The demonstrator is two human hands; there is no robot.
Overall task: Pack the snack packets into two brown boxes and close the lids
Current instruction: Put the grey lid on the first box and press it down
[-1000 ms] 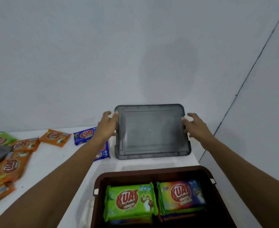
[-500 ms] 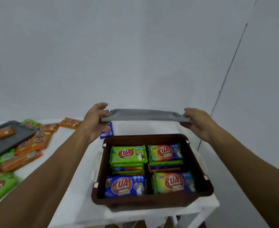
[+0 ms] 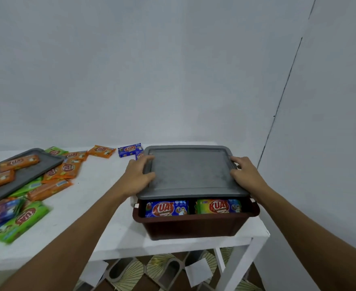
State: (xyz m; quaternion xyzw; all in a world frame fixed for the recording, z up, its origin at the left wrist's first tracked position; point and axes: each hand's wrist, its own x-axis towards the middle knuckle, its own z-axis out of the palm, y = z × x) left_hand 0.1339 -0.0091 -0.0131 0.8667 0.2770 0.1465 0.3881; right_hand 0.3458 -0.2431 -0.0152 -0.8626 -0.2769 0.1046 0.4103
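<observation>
A brown box stands at the right end of the white table, packed with snack packets. A blue packet and a rainbow-coloured packet show through the gap at the front. A grey lid lies over the box, its near edge still raised above the rim. My left hand grips the lid's left edge, thumb on top. My right hand holds the lid's right edge, with fingers on top.
A second grey lid lies at the far left with orange packets on it. Orange, green and blue packets are scattered over the table's left half; a blue one lies behind the box. The table's right edge is close to the wall.
The lid stood upright behind the box, was then held level above it, and now lies lowered over the box with both hands still on its side edges.
</observation>
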